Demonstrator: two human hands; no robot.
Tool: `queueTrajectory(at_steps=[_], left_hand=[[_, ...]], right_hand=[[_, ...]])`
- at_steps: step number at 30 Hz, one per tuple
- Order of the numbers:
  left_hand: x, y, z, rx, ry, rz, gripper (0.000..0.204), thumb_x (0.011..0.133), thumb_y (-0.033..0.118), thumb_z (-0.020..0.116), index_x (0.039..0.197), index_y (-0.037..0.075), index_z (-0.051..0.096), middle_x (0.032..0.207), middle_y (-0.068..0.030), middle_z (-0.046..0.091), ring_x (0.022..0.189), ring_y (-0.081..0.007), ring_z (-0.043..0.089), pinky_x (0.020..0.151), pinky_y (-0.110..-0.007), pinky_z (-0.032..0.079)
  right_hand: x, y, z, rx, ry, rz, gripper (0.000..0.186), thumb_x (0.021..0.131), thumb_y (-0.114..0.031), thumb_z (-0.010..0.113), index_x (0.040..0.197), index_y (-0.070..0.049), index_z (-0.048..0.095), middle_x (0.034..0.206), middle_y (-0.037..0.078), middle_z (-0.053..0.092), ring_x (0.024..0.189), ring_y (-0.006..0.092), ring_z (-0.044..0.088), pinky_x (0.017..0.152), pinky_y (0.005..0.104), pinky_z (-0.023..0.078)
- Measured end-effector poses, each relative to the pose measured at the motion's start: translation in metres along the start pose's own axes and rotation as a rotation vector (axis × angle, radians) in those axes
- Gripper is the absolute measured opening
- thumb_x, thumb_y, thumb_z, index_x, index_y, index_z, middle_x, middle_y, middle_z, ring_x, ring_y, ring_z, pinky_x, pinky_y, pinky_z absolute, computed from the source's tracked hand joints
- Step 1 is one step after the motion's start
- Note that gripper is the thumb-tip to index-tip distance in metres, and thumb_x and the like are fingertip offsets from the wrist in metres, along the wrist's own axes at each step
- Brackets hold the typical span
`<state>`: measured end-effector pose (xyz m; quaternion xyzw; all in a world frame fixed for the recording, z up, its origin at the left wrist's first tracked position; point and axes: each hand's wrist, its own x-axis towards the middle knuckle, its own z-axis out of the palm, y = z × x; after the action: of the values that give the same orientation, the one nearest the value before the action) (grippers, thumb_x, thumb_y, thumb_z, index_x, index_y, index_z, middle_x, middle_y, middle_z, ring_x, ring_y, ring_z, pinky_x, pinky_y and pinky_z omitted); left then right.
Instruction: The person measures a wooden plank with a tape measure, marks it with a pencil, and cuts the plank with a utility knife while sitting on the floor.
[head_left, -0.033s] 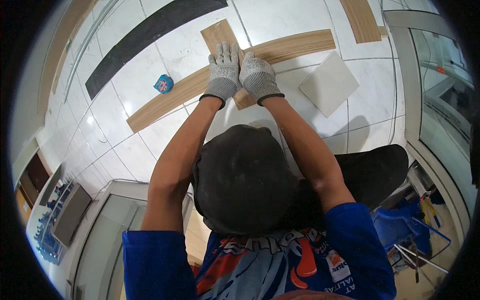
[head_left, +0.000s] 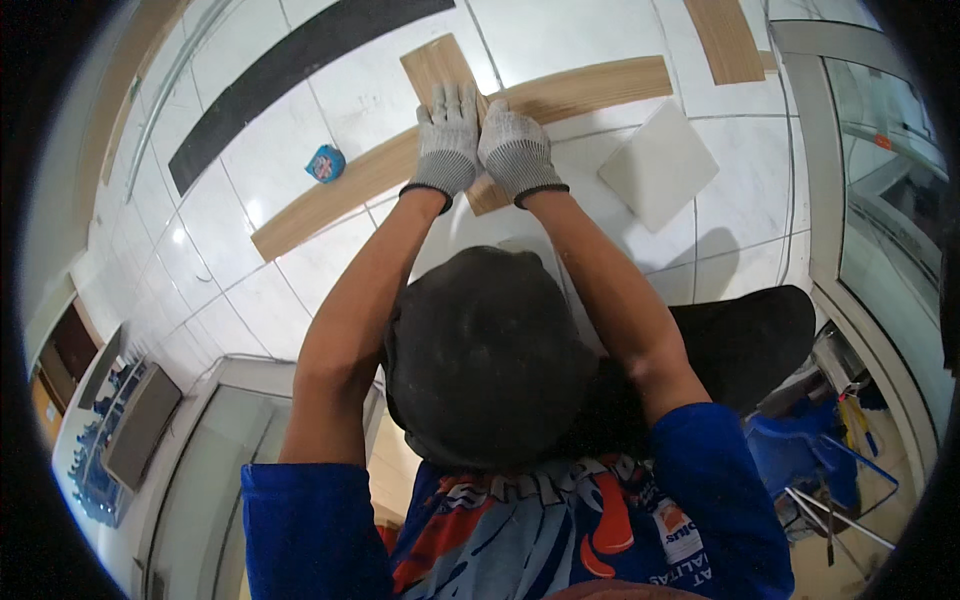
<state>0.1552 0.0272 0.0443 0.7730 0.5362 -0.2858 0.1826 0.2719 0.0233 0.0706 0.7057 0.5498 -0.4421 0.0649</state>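
Short plank (head_left: 440,75) lies on the white floor (head_left: 620,40), long axis running away from the person, crossing a long plank (head_left: 560,95) set diagonal. L hand (head_left: 447,140) & R hand (head_left: 515,150), gloved, press flat on it, fingers together, side by side.

Flooring work site: white floor tiles (head_left: 360,90), loose wood-look planks (head_left: 590,88).

A small round blue pack (head_left: 325,163) with a red and white label lies on the white tile floor (head_left: 230,210), just left of the long wooden plank (head_left: 400,165) and close to its upper edge. Past the plank's lower left end, well off, stands a grey box-like thing (head_left: 135,425), too blurred to tell.
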Motion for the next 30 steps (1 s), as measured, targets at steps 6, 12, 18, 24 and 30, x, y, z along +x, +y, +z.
queueTrajectory(at_steps=[6, 12, 18, 24, 30], left_hand=[[0.0, 0.001, 0.004, -0.012, 0.041, 0.0, 0.114, 0.092, 0.053, 0.073, 0.168, -0.002, 0.009, 0.173, -0.0319, 0.008, 0.162, -0.0462, 0.007, 0.127, -0.064, 0.016], [0.004, -0.005, 0.016, -0.068, 0.103, 0.039, 0.116, 0.091, 0.05, 0.075, 0.169, 0.0, 0.005, 0.173, -0.0327, 0.005, 0.162, -0.048, 0.005, 0.126, -0.068, 0.015], [0.007, -0.01, 0.03, 0.014, 0.208, 0.025, 0.121, 0.089, 0.051, 0.079, 0.169, 0.001, 0.004, 0.174, -0.031, 0.006, 0.162, -0.048, 0.007, 0.125, -0.069, 0.016], [0.002, -0.01, 0.025, -0.046, 0.172, 0.001, 0.129, 0.081, 0.063, 0.082, 0.17, 0.005, 0.009, 0.176, -0.0253, 0.009, 0.163, -0.0426, 0.008, 0.124, -0.067, 0.022], [-0.001, -0.007, 0.012, -0.087, 0.138, -0.019, 0.136, 0.074, 0.064, 0.088, 0.171, 0.008, 0.01, 0.176, -0.0235, 0.008, 0.164, -0.0411, 0.007, 0.126, -0.064, 0.022]], right_hand=[[0.0, 0.003, 0.007, -0.022, 0.027, -0.025, 0.036, 0.103, -0.026, 0.057, 0.126, 0.002, 0.055, 0.111, 0.028, 0.075, 0.111, 0.0401, 0.074, 0.097, 0.051, 0.057], [-0.001, 0.008, 0.017, 0.027, 0.055, -0.037, 0.038, 0.101, -0.025, 0.059, 0.126, 0.003, 0.054, 0.111, 0.028, 0.075, 0.111, 0.0402, 0.073, 0.096, 0.0524, 0.057], [-0.034, 0.031, 0.044, -0.05, 0.264, -0.291, 0.035, 0.099, -0.021, 0.059, 0.123, 0.005, 0.055, 0.095, 0.025, 0.076, 0.09, 0.0412, 0.077, 0.082, 0.0527, 0.061], [-0.078, 0.062, 0.065, -0.08, 0.064, -0.109, 0.034, 0.1, -0.018, 0.053, 0.124, 0.007, 0.055, 0.098, 0.025, 0.077, 0.097, 0.0408, 0.077, 0.082, 0.0507, 0.06], [-0.086, 0.066, 0.054, -0.016, 0.116, -0.029, 0.029, 0.1, -0.021, 0.054, 0.121, -0.002, 0.055, 0.099, 0.024, 0.077, 0.098, 0.0378, 0.077, 0.083, 0.0523, 0.06]])
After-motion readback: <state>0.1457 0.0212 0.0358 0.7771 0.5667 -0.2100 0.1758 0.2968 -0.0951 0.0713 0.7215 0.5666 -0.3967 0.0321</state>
